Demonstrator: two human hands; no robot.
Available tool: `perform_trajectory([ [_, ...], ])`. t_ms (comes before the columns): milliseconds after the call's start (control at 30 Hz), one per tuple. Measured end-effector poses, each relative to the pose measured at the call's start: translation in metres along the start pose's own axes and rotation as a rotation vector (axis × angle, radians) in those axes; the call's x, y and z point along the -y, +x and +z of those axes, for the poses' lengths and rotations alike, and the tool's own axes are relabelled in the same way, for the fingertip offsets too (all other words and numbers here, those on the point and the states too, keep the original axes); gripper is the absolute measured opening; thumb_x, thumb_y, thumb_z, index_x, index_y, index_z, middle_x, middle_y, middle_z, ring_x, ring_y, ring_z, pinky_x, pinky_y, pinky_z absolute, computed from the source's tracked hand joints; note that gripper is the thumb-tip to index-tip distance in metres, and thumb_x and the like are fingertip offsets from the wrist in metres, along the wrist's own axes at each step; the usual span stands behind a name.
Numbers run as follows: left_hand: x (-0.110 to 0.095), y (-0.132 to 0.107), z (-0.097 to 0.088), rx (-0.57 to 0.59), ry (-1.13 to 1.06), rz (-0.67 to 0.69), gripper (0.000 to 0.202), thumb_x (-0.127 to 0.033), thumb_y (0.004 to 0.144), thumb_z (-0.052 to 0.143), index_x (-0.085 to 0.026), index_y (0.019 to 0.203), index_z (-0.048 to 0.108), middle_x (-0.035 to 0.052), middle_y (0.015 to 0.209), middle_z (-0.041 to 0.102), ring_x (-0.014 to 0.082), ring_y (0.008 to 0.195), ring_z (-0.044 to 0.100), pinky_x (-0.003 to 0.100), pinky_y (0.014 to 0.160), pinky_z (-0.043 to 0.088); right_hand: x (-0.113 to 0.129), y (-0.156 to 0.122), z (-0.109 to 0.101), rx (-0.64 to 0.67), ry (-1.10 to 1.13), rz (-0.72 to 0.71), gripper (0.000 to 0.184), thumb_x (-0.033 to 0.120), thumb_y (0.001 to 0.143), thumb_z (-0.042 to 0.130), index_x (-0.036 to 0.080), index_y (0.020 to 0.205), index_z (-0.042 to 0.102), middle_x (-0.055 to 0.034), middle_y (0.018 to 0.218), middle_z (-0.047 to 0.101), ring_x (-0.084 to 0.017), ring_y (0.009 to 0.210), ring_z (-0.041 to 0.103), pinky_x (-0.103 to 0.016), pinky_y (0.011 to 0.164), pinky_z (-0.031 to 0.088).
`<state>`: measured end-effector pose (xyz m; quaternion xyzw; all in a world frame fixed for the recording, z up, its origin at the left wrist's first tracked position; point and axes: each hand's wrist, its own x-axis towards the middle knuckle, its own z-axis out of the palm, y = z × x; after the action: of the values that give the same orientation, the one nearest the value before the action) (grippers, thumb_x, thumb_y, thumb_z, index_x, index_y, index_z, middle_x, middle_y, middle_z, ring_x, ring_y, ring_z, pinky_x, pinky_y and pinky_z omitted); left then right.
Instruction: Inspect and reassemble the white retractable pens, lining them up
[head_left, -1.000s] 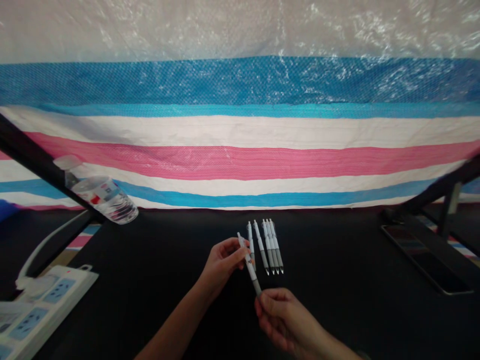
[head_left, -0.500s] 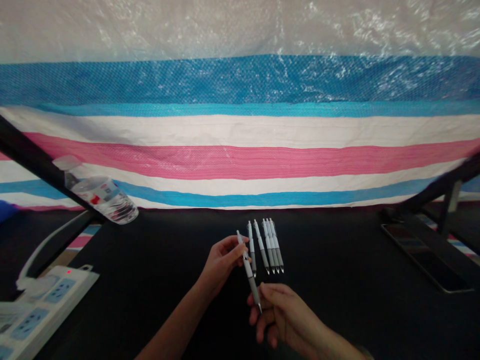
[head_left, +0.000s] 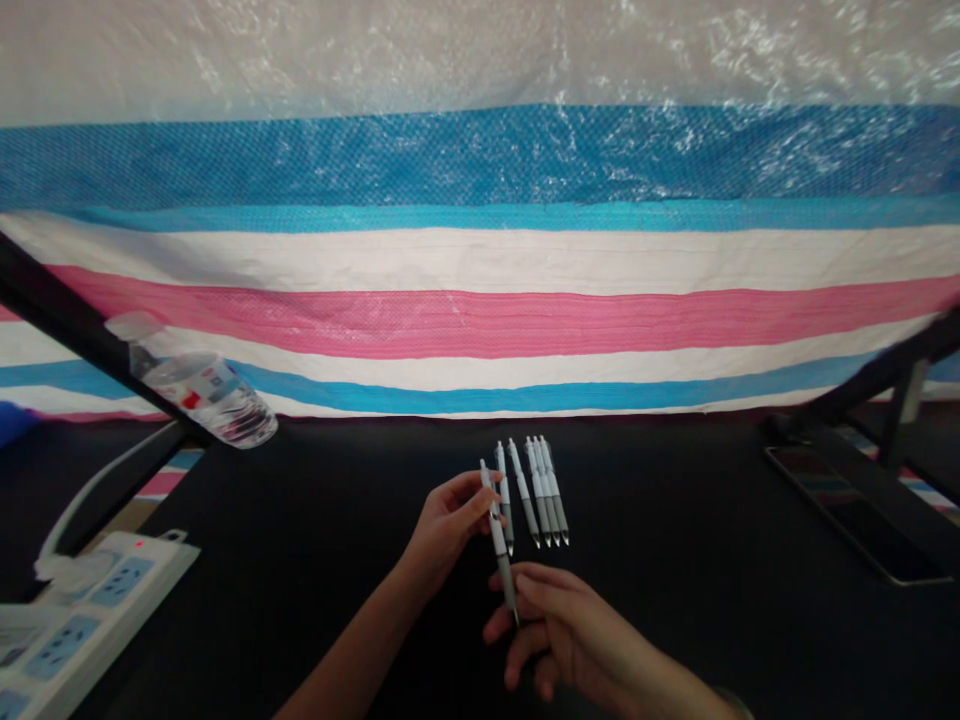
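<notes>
A white pen (head_left: 499, 540) with a grey grip slants above the table, its metal tip pointing down toward me. Near its upper end, by the clip, my left hand (head_left: 448, 520) pinches it between thumb and fingers. My right hand (head_left: 562, 620) closes around the grey grip close to the tip, thumb on one side and index finger behind; the other fingers are loosely curled. Just beyond the hands lie several matching pens (head_left: 547, 490) side by side, tips toward me. The leftmost lying pen (head_left: 505, 500) is partly covered by my left fingertips.
On the left are a white power strip (head_left: 112, 600) with a plugged-in cable and a tilted clear bottle (head_left: 217, 400) by a black frame bar. A dark phone (head_left: 855, 515) lies at right on the black table (head_left: 315, 540). A striped sheet (head_left: 480, 320) hangs behind.
The held pen stands slightly steeper, its tip swung a little left. My right fingers have shifted left and sit closer around the grip. The lying pens stay put.
</notes>
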<state>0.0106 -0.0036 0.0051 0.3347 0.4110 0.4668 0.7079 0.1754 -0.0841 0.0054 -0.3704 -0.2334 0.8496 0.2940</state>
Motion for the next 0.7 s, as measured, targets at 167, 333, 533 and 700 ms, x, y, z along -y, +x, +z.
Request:
perform_trajectory([
  [167,0.0002,0.0,-0.0001,0.002,0.0,0.004,0.042,-0.038,0.066,0.087,-0.013,0.098,0.075,0.004,0.075,0.068,0.0135,0.059,0.064,0.022,0.053,0.043,0.0013,0.0,-0.0007,0.007,0.005,-0.009,0.036,0.04,0.079,0.074,0.015,0.096,0.055,-0.0073,0.087,0.071,-0.016,0.063,0.071,-0.014,0.041,0.043],
  [333,0.0,0.0002,-0.0002,0.012,0.01,0.003,0.041,-0.038,0.066,0.086,-0.013,0.097,0.075,0.0038,0.075,0.068,0.0128,0.059,0.063,0.021,0.052,0.042,0.0018,-0.0003,-0.0002,0.015,0.003,0.014,0.037,0.044,0.081,0.071,0.014,0.095,0.055,-0.009,0.087,0.071,-0.017,0.062,0.073,-0.014,0.04,0.042],
  [533,0.0003,0.0002,0.0001,0.002,0.01,0.004,0.04,-0.038,0.067,0.086,-0.014,0.097,0.075,0.0033,0.075,0.068,0.0126,0.059,0.063,0.022,0.053,0.043,-0.002,0.0009,-0.0032,0.018,-0.006,0.01,0.039,0.047,0.082,0.067,0.015,0.099,0.052,-0.0105,0.093,0.071,-0.019,0.062,0.073,-0.015,0.039,0.039],
  [700,-0.0013,-0.0005,0.0008,-0.003,0.013,-0.002,0.042,-0.039,0.065,0.087,-0.014,0.098,0.075,0.0035,0.075,0.068,0.0131,0.06,0.064,0.022,0.053,0.044,-0.0022,0.0022,-0.0046,0.021,-0.001,0.018,0.041,0.042,0.077,0.073,0.019,0.099,0.047,-0.0088,0.094,0.071,-0.02,0.062,0.073,-0.016,0.039,0.038],
])
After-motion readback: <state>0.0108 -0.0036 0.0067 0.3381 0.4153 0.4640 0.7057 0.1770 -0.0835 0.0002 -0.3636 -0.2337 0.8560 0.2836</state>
